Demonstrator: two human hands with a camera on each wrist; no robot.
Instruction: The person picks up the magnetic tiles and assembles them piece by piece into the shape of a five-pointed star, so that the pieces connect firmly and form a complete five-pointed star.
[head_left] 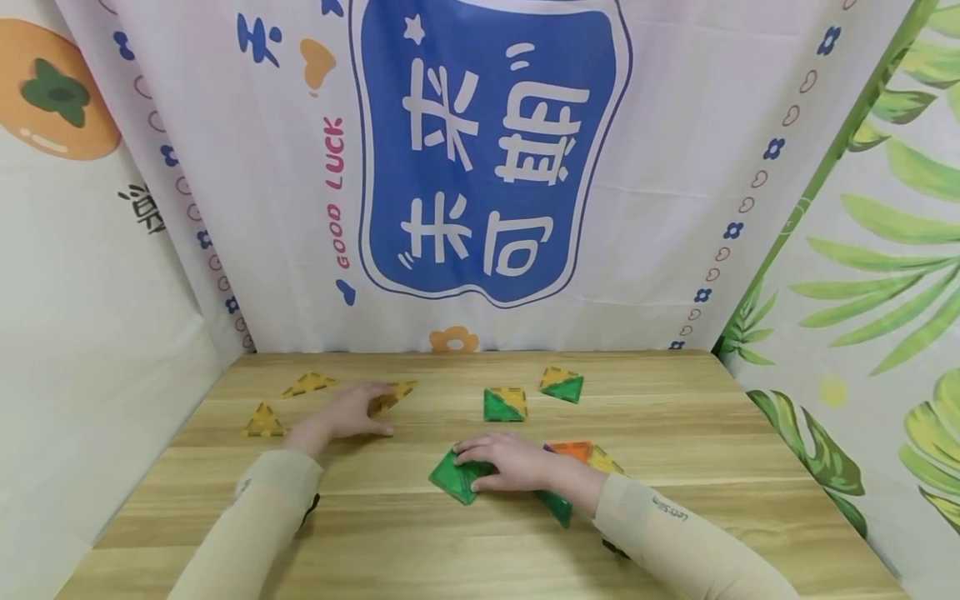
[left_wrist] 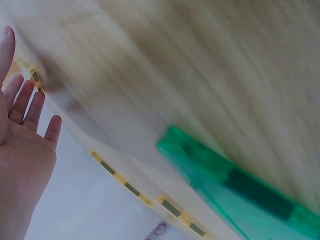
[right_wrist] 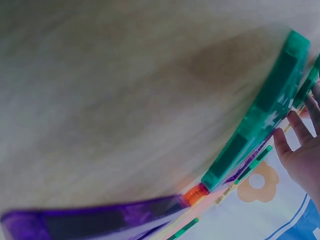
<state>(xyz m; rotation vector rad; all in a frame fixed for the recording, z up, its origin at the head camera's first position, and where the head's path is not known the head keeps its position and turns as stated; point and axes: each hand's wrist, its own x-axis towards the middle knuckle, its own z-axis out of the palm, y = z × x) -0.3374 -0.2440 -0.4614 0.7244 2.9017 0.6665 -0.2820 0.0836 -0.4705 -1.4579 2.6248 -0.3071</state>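
My left hand (head_left: 352,412) reaches over the far left of the table, fingers extended, its fingertips at a yellow translucent triangular tile (head_left: 401,392). In the left wrist view the fingers look straight beside that tile (left_wrist: 36,79). My right hand (head_left: 506,461) holds a green tile (head_left: 452,479) between thumb and fingers, low over the table near the middle; the hand covers part of it. Under the right forearm lies a cluster with an orange tile (head_left: 573,451), a yellow tile (head_left: 604,461) and a green tile (head_left: 557,508). A purple tile (right_wrist: 100,220) shows in the right wrist view.
Two yellow triangles, one upper (head_left: 309,383) and one lower (head_left: 264,421), lie at the left. Two green-and-yellow squares, one nearer (head_left: 504,406) and one farther (head_left: 562,384), lie behind my right hand. A green tile (left_wrist: 240,195) is close to the left wrist camera. A printed curtain (head_left: 660,167) borders the table.
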